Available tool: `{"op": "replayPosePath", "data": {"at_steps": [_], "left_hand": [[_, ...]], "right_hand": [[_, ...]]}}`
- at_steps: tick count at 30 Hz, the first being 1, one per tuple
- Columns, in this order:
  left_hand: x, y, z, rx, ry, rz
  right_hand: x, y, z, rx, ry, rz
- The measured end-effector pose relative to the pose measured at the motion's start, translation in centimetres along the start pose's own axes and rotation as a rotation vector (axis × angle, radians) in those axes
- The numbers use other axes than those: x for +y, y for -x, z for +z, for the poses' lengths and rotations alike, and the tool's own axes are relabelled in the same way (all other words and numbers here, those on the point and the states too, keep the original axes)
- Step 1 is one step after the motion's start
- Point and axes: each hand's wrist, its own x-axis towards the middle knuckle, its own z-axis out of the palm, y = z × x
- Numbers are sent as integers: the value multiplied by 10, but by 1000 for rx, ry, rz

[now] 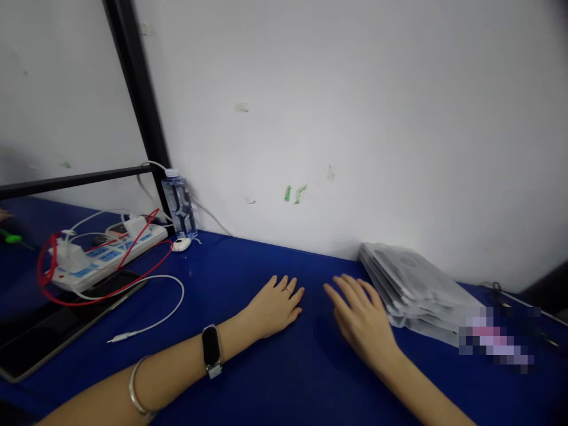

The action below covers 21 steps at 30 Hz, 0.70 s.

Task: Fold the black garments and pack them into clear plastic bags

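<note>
My left hand (276,305) lies flat, palm down, on the blue table (266,378), fingers spread and holding nothing. A dark smartwatch (211,348) and a silver bangle (135,387) sit on that wrist and forearm. My right hand (361,316) also rests palm down on the blue surface, fingers stretched out and empty. Its fingertips lie just left of a stack of grey plastic pouches (415,290) leaning by the wall. The two hands are a short gap apart.
At the left, a white power strip (104,254) carries plugs, red and white cables, and a loose white cable end (146,322). A dark tablet (53,325) lies under it. A water bottle (178,204) stands by the white wall and a black frame post (137,89).
</note>
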Motion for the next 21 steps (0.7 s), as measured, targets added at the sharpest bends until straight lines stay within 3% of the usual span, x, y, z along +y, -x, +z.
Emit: {"op": "replayPosePath", "data": {"at_steps": [6, 9, 17, 21], "left_hand": [[7, 0, 2, 41, -174, 78], [12, 2, 2, 79, -236, 131], [28, 8, -12, 169, -443, 284], [32, 7, -11, 226, -542, 311]], "right_hand": [[41, 4, -38, -28, 382, 360], [52, 12, -45, -107, 476, 453], [61, 19, -45, -181, 437, 445], [67, 19, -41, -53, 394, 416]]}}
